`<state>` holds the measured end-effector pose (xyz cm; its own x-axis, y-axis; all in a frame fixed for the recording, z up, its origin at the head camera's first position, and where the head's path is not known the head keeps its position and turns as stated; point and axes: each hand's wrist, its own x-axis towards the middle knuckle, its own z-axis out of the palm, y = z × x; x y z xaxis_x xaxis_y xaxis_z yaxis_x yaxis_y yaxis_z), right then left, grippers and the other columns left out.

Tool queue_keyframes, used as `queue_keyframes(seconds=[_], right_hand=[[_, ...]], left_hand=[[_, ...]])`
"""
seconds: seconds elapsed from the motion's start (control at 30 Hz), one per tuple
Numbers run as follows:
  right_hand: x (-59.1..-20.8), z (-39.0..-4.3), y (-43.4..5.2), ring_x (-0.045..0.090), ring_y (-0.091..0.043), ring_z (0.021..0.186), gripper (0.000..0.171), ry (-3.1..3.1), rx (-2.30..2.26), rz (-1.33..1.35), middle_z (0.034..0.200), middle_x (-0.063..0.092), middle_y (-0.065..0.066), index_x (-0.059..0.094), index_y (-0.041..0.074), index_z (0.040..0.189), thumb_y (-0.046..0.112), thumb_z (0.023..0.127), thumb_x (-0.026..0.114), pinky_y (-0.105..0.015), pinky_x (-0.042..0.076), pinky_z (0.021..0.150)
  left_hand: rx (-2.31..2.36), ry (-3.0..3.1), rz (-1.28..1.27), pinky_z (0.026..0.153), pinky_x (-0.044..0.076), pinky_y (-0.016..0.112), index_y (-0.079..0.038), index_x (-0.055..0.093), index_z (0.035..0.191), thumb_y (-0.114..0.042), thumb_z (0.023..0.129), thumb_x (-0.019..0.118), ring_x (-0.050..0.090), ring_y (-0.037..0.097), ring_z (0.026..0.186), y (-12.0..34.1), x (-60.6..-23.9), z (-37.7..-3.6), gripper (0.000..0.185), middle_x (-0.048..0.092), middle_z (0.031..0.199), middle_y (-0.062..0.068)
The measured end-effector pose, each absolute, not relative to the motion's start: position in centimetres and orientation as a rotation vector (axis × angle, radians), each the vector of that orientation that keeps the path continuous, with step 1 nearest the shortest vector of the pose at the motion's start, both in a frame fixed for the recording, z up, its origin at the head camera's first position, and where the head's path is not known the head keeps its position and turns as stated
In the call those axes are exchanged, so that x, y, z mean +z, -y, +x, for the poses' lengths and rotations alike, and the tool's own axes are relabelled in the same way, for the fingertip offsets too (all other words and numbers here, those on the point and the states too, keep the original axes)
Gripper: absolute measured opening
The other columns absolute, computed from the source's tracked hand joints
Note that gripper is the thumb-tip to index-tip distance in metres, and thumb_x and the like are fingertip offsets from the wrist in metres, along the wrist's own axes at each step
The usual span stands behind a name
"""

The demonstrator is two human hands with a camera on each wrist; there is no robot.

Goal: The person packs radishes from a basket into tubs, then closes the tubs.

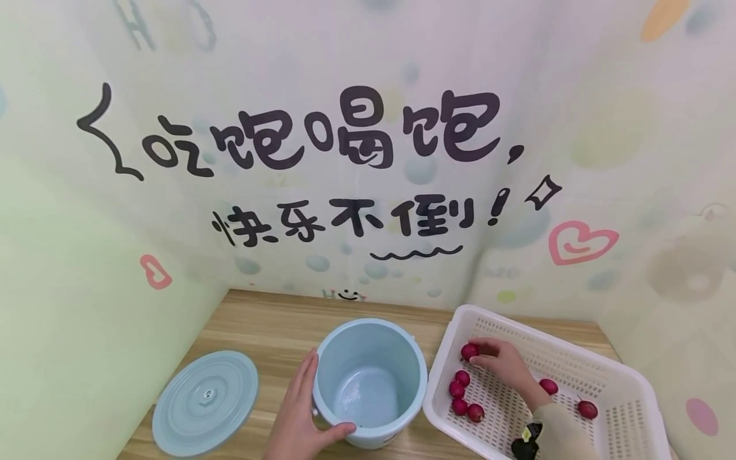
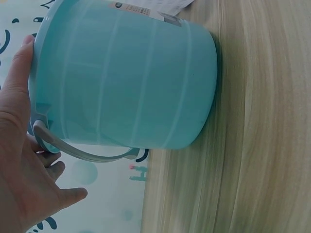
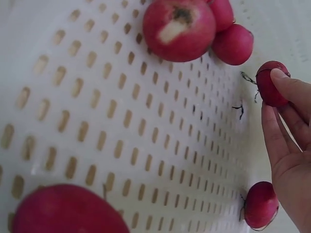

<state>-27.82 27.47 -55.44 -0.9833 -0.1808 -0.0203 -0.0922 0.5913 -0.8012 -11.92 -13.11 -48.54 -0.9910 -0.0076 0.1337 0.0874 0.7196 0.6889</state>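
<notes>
A light blue bucket (image 1: 368, 383) stands upright on the wooden table, its inside bare in the head view. My left hand (image 1: 300, 415) rests against its left side, thumb on the near rim and fingers extended. In the left wrist view, the left hand (image 2: 26, 145) touches the rim beside the grey handle (image 2: 87, 154), fingers spread. My right hand (image 1: 506, 365) pinches a red radish (image 1: 469, 351) between thumb and fingers over the white basket (image 1: 575, 338). In the right wrist view, the held radish (image 3: 272, 83) shows thin dark roots. More radishes (image 1: 459, 406) lie in the basket.
A round blue lid (image 1: 206, 402) lies flat on the table left of the bucket. The perforated basket stands close to the bucket's right side. A printed wall (image 1: 356, 268) borders the back of the wooden table (image 1: 270, 319).
</notes>
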Motion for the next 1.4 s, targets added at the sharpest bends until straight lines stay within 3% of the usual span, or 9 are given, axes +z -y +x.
queue_keyframes(seconds=[0.4,0.97,1.3,1.4], right_hand=[[-54.1,-28.1,-28.0,0.067,-0.030,0.111,0.041,-2.697,-1.380,-0.239,0.120,0.071,-0.017,0.068,0.004,0.125,0.018,0.088,0.076,-0.016,0.055,0.081],[-52.0,-27.1,-28.4,0.069,-0.029,0.109,0.041,-2.699,-1.427,-0.266,0.118,0.072,-0.018,0.068,0.004,0.125,0.021,0.088,0.076,-0.016,0.056,0.081],[-50.2,-26.3,-28.1,0.068,-0.004,0.099,0.041,-2.703,-1.465,-0.258,0.117,0.073,-0.017,0.069,0.004,0.123,0.023,0.087,0.077,-0.016,0.055,0.078],[-49.7,-26.1,-27.9,0.065,0.002,0.094,0.042,-2.678,-1.493,-0.258,0.117,0.072,-0.019,0.068,0.004,0.124,0.023,0.088,0.077,-0.018,0.054,0.066]], left_hand=[[-1.141,2.811,-0.053,0.113,0.039,0.063,-0.008,0.019,0.159,-0.069,0.064,0.081,0.033,0.042,0.147,13.0,-48.4,-12.2,0.130,0.023,0.165,0.014],[-1.202,2.820,-0.012,0.114,0.037,0.063,-0.008,0.020,0.159,-0.073,0.059,0.082,0.030,0.042,0.148,13.0,-48.9,-12.2,0.134,0.020,0.166,0.012],[-1.126,2.765,-0.103,0.109,0.042,0.064,-0.003,0.022,0.157,-0.066,0.062,0.084,0.035,0.046,0.144,13.1,-49.1,-12.1,0.130,0.025,0.164,0.017],[-1.124,2.762,-0.108,0.109,0.041,0.065,-0.003,0.022,0.157,-0.066,0.062,0.085,0.035,0.047,0.143,13.2,-49.0,-12.1,0.130,0.025,0.163,0.018]])
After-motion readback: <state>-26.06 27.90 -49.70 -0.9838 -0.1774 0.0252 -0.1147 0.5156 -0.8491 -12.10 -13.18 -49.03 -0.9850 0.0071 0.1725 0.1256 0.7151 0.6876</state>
